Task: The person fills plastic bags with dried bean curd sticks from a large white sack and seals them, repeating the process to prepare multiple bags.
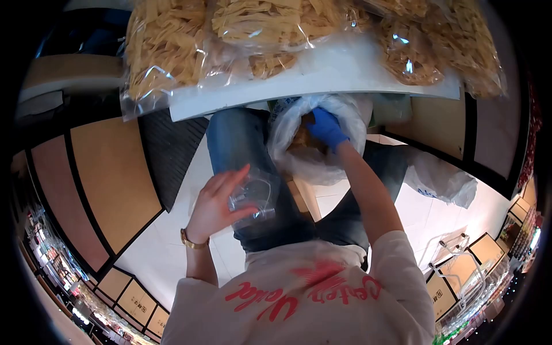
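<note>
My left hand (218, 201), bare and with a gold watch at the wrist, holds a small clear plastic bag (253, 197) between thumb and fingers over my left thigh. A blue glove covers my right hand (328, 127), which reaches into a large whitish plastic bag (287, 158) between my knees. Brownish contents (302, 138) show inside it, beside the glove; my right fingertips are hidden there. Above, clear bags of flat yellowish strips (167, 49) lie on a white surface (322, 75).
The white surface's front edge runs just above my knees. Another crumpled plastic bag (440, 178) lies to the right of my right thigh. Tan panels with dark frames (112, 178) stand at the left. A metal-framed cart (460, 264) is at the lower right.
</note>
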The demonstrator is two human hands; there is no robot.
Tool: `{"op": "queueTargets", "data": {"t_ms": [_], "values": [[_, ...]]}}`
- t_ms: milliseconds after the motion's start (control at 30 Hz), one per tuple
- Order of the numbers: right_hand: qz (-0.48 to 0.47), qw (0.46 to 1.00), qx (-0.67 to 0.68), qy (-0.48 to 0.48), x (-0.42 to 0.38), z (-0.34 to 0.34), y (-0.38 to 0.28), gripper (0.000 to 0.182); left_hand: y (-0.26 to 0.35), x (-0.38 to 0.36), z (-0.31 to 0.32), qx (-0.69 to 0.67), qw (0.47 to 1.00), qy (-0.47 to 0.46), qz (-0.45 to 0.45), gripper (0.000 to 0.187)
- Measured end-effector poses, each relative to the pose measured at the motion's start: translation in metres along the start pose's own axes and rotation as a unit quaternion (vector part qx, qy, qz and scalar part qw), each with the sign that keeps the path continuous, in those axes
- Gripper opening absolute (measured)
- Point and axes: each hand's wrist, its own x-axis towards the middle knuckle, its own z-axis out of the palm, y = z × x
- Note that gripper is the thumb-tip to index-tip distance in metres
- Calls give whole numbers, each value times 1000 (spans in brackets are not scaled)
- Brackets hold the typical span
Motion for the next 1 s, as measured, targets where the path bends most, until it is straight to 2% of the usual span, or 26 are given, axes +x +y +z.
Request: {"op": "queueTargets", "data": {"t_ms": [33, 67, 133, 167, 200, 233, 267, 333, 467, 500, 533, 567, 633, 767, 833, 1000], "values": [[69, 994, 52, -65, 9, -2, -4, 53, -2, 2, 1, -1, 1000, -4, -3, 78], [72, 994, 55, -68, 17, 2, -4, 53, -4, 3, 3, 0, 1000, -9, -10, 79], [103, 980, -4, -173, 33, 21, 4, 53, -7, 9, 3, -6, 999, -20, -26, 79], [103, 979, -3, -175, 34, 39, 6, 53, -8, 11, 3, -6, 999, -22, -29, 79], [26, 974, -174, -141, 30, 70, 13, 59, -10, 13, 4, -7, 999, -25, -36, 80], [-52, 934, -339, -102, 22, 89, 14, 66, -10, 15, 4, -9, 999, -27, -43, 80], [-52, 933, -339, -106, 10, 97, 6, 66, -11, 17, 5, -11, 999, -28, -45, 80], [-20, 924, -383, 6, -12, 109, -6, 76, -12, 22, 6, -18, 998, -26, -47, 80], [-14, 923, -384, 34, -11, 119, -1, 74, -7, 27, 5, -14, 999, -23, -43, 79], [62, 962, -264, -17, -6, 107, -3, 66, -5, 26, 5, -12, 999, -19, -34, 78], [137, 979, -138, -65, -2, 100, 3, 58, -4, 26, 5, -9, 1000, -14, -23, 78], [136, 979, -138, -61, 1, 93, 6, 58, -3, 25, 5, -8, 1000, -13, -20, 78], [72, 984, -125, -103, -1, 83, 19, 43, 0, 21, 6, 3, 1000, -6, -7, 77], [24, 990, -79, -110, -31, 53, 35, 40, 11, 11, 3, -7, 1000, 1, 11, 76], [-11, 1000, -11, 19, -48, 41, 37, 42, 18, 9, 3, -15, 999, 25, 39, 76], [-89, 986, 65, 125, -71, 6, 17, 44, 36, 14, 10, 30, 996, 75, 49, 75]]}}
